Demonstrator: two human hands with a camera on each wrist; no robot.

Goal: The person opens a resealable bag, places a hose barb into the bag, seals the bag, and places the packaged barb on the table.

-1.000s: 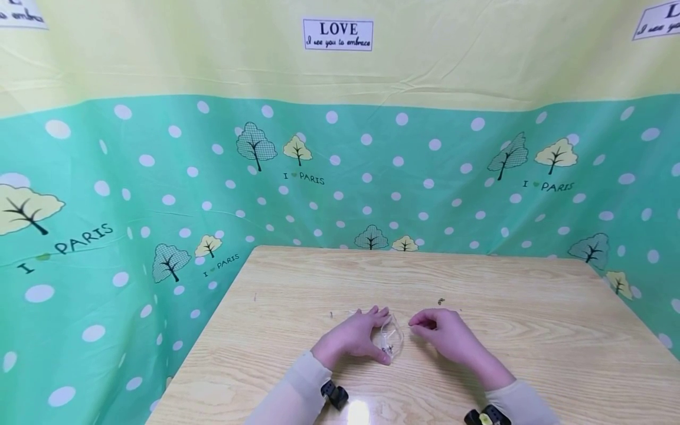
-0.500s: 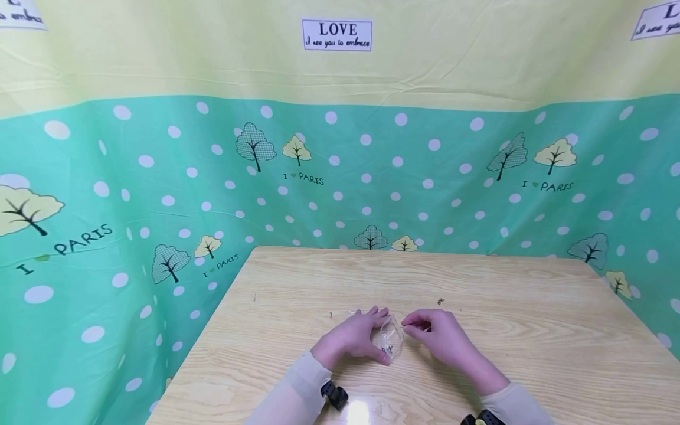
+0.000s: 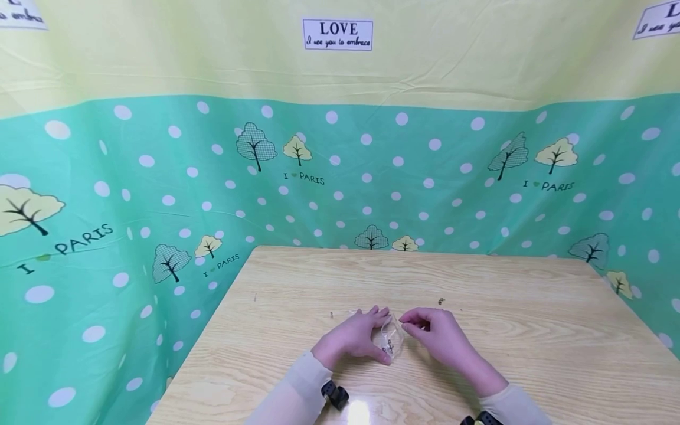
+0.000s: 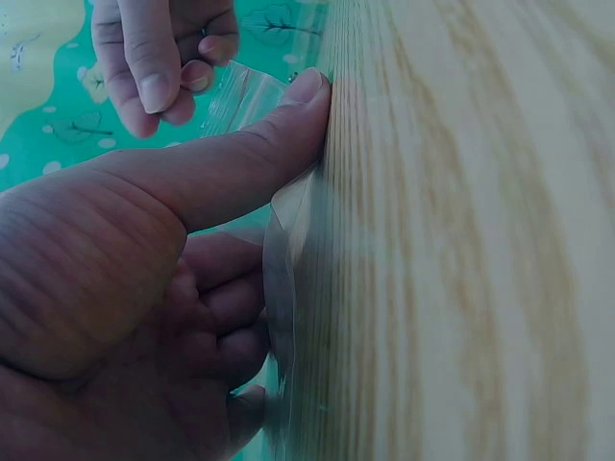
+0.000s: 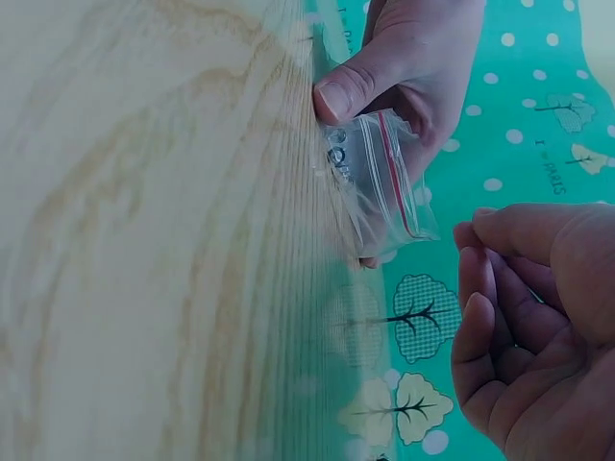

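My left hand (image 3: 358,335) holds a small clear zip bag (image 5: 370,178) with a red line along its mouth, thumb on one side and fingers on the other, low at the tabletop. Several tiny dark metal pieces (image 5: 336,154), ring-like in shape, lie inside the bag, towards its bottom. My right hand (image 3: 441,336) is just right of the bag's mouth. Its thumb and forefinger tips (image 5: 471,230) come together close to the mouth, and nothing shows between them in the right wrist view.
A little cluster of dark brownish pieces (image 3: 441,301) lies on the wooden table (image 3: 531,295), beyond the right hand. One tiny piece (image 3: 332,314) is left of the left hand. A green and yellow printed curtain (image 3: 340,153) hangs behind the table.
My right hand has moved left to the bag's mouth. More dark pieces show inside the bag than half a second ago. The left hand has stayed in place.
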